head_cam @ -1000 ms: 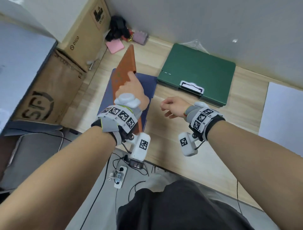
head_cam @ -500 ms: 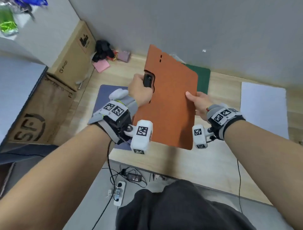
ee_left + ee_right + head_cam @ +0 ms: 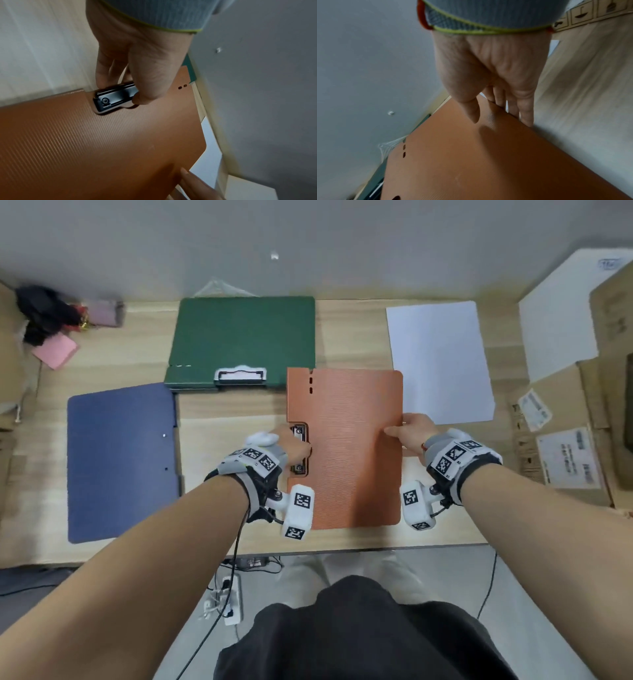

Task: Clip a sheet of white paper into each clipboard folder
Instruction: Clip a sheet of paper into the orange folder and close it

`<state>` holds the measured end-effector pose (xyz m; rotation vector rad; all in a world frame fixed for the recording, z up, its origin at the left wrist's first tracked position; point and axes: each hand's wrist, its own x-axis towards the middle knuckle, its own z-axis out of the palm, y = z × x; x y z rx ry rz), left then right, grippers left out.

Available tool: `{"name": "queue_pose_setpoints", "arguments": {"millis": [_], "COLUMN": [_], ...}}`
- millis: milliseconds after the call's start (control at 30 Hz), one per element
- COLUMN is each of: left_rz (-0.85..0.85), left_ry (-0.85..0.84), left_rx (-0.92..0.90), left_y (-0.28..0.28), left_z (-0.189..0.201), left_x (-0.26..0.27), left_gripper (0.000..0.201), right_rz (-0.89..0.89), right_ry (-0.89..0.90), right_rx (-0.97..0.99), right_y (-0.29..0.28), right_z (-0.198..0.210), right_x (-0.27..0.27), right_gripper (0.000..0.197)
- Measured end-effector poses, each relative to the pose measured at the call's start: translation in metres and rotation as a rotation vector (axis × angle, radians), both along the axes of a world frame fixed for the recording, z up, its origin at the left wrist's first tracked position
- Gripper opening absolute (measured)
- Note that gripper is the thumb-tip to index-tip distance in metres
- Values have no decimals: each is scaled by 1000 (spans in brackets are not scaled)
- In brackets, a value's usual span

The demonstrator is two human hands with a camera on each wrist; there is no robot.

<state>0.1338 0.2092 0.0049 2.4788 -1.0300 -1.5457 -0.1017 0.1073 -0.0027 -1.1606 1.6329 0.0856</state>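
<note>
An orange clipboard folder [image 3: 349, 446] lies closed at the middle of the wooden desk [image 3: 233, 412], its black metal clip [image 3: 298, 448] on its left edge. My left hand [image 3: 291, 445] pinches that clip [image 3: 115, 94], thumb on top. My right hand [image 3: 409, 433] pinches the folder's right edge [image 3: 501, 108], thumb above and fingers beneath. White paper [image 3: 440, 361] lies at the back right. A green folder [image 3: 243, 337] sits behind and a blue folder [image 3: 121, 460] to the left.
Cardboard boxes [image 3: 565, 446] crowd the desk's right end, and a white board [image 3: 565, 313] leans there. A pink pad [image 3: 56, 352] and dark clutter [image 3: 44, 313] lie in the far left corner. The grey wall [image 3: 308, 241] backs the desk. Cables and a power strip [image 3: 226, 601] are on the floor.
The orange folder came off the blue one, swung right and now lies flat at the desk's middle. My right hand took its right edge; my left hand kept hold at the clip.
</note>
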Motion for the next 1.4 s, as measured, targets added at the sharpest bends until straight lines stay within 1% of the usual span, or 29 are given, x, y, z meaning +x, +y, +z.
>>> {"name": "queue_pose_setpoints", "arguments": {"millis": [33, 100, 167, 233, 300, 333, 433, 467, 533, 633, 733, 800, 833, 900, 933, 967, 1033, 1067, 1133, 1200, 1267, 1300, 1333, 1400], "left_rz": [-27, -69, -89, -115, -130, -120, -96, -107, -125, -107, -174, -244, -264, -272, -273, -270, -226, -179, -45, 79, 126, 142, 151, 123], "left_ry": [-17, -65, -111, -138, -152, -146, -141, -127, -109, -122, -193, -208, -208, -190, -179, -170, -131, -95, -5, 82, 124, 104, 59, -93], "left_rx": [19, 60, 90, 134, 156, 169, 191, 204, 210, 221, 210, 196, 196, 202, 199, 176, 98, 44, -75, -180, -235, -254, -269, -316], "left_y": [1, 5, 3, 2, -1, -2, 2, 4, 9, 13, 11, 8, 8, 8, 8, 7, 6, 3, -3, -13, -24, -26, -27, -28], "left_z": [-5, -14, -19, -16, -20, -26, -63, -62, -38, -26, -20, -21, -23, -21, -17, -10, 1, 10, 39, 75, 104, 115, 123, 129], "left_x": [-7, -10, -20, -22, -24, -23, -13, -15, -26, -29, -25, -21, -19, -12, -10, -10, -10, -11, -12, -12, -8, 1, 12, 36], "left_gripper": [9, 16, 22, 24, 26, 30, 44, 43, 36, 32, 38, 43, 44, 46, 49, 55, 68, 74, 81, 82, 81, 77, 71, 49], "right_rz": [3, 19, 9, 22, 35, 44, 52, 59, 63, 59, 60, 37, 25, 11, 1, -6, 14, 35, 83, 142, 214, 261, 302, 311], "right_ry": [-4, -8, -26, -43, -50, -47, -36, -31, -24, -42, -45, -62, -62, -74, -90, -115, -216, -295, -457, -586, -649, -661, -662, -622], "right_rx": [10, 29, 34, 34, 35, 37, 65, 74, 87, 86, 47, 37, 38, 49, 65, 84, 122, 145, 194, 243, 297, 325, 340, 323], "right_y": [1, 3, 2, 4, 2, 1, 1, 3, 7, 12, 9, 3, -1, -6, -8, -11, -14, -15, -14, -10, -4, 1, 7, 16], "right_z": [-4, -7, -14, -17, -21, -23, -28, -29, -32, -35, -33, -30, -26, -9, 0, 11, 34, 46, 68, 84, 92, 94, 94, 88], "right_x": [-7, -11, -20, -21, -27, -30, -40, -42, -46, -47, -39, -34, -32, -27, -26, -24, -18, -13, 5, 31, 59, 77, 94, 119], "right_gripper": [28, 21, 23, 27, 25, 24, 29, 31, 32, 34, 31, 43, 46, 40, 43, 50, 70, 76, 84, 90, 91, 90, 88, 84]}}
